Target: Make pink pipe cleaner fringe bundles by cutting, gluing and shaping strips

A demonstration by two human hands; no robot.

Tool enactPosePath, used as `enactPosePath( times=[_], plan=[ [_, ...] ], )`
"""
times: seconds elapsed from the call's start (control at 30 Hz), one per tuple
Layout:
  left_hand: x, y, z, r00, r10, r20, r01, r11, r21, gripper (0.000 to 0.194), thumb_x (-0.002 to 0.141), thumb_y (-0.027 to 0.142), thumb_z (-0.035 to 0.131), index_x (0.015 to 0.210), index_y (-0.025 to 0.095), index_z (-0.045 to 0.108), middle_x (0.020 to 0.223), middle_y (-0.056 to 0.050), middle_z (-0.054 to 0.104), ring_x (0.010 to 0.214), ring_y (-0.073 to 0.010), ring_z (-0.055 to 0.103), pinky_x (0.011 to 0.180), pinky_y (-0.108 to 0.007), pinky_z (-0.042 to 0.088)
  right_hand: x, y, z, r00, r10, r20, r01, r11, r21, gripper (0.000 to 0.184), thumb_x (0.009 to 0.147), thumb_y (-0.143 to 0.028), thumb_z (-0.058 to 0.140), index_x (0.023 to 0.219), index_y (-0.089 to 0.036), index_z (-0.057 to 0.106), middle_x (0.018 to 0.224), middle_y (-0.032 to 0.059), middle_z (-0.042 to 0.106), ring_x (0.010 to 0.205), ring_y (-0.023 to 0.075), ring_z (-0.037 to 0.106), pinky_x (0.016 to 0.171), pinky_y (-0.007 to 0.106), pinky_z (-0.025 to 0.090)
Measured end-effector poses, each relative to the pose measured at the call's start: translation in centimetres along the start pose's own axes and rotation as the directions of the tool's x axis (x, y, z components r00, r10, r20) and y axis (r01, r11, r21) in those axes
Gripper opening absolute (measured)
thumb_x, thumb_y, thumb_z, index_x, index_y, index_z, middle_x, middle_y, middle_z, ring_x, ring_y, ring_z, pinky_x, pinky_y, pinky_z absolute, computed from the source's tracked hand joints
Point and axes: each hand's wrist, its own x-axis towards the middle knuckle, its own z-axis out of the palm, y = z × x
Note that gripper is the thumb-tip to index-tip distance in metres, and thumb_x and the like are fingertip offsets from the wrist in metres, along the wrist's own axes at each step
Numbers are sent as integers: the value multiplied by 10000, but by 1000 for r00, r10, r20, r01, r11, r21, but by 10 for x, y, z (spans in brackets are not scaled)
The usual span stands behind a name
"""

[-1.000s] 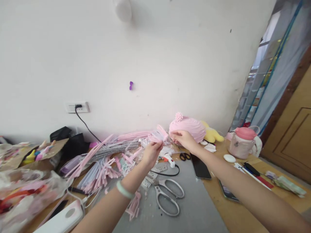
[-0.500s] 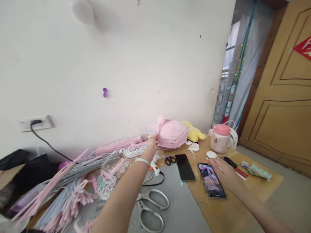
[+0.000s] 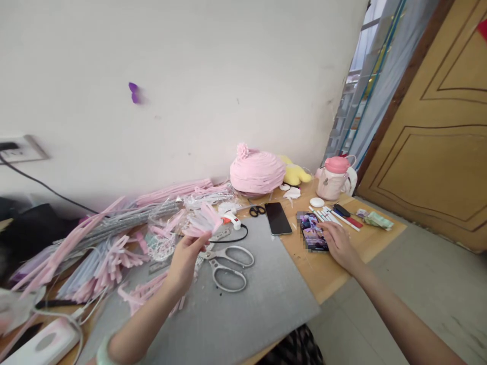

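Observation:
My left hand (image 3: pixel 188 258) is closed in a pinch on a small bundle of pink and white pipe cleaners (image 3: pixel 207 220), raised above the grey mat (image 3: pixel 274 274). Large silver-handled scissors (image 3: pixel 230 268) lie on the mat just right of that hand. My right hand (image 3: pixel 340 246) rests at the right edge of a lit phone (image 3: pixel 311 233), fingers stretched over its screen. Several white pens (image 3: pixel 331 215) lie beside the phone. Behind stands a round pink dome (image 3: pixel 256 175) with a pompom-like flower on top.
Pink, lilac and grey pipe cleaners (image 3: pixel 117 268) heap up at the left. A dark phone (image 3: pixel 278 219), small black scissors (image 3: pixel 257 211) and a white glue gun (image 3: pixel 233 220) lie mid-table. Farther right stands a pink-lidded bottle (image 3: pixel 334 177). A white device (image 3: pixel 47 344) occupies the near left corner.
My left hand has come back from beside the pink dome, with the bundle in its fingers. My right hand stays by the lit phone, its fingers now over the screen. The view has shifted.

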Motion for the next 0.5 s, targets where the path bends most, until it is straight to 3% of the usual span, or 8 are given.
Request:
enactPosePath(
  times=[0.2, 0.4, 0.5],
  plan=[
    [-31, -24, -29, 998, -36, -48, 39, 997, 72, 262, 599, 392, 688, 633, 161, 570, 554, 33, 545, 555, -113, 443, 558, -231, 337, 1, -3, 2, 995, -17, 98, 23, 998, -51, 380, 884, -377, 241, 1006, -209, 560, 1060, 131, 606, 1095, 282, 475, 898, 500, 316],
    [-34, -28, -34, 998, -16, -68, 25, 991, 130, 294, 604, 438, 665, 591, 168, 549, 510, 30, 520, 460, -105, 412, 450, -230, 300, -2, 0, 2, 997, -22, -80, 20, 999, -32, 406, 898, -401, 205, 1073, -215, 520, 1088, 132, 573, 1084, 266, 472, 914, 460, 316],
    [-37, -31, -36, 995, -78, -56, 85, 986, 141, 321, 617, 466, 652, 584, 170, 533, 507, 41, 498, 397, -78, 335, 388, -224, 232, -1, 0, 2, 997, -30, -74, 27, 999, -42, 390, 897, -390, 223, 1055, -204, 527, 1069, 133, 577, 1060, 265, 483, 910, 451, 325]
  ],
)
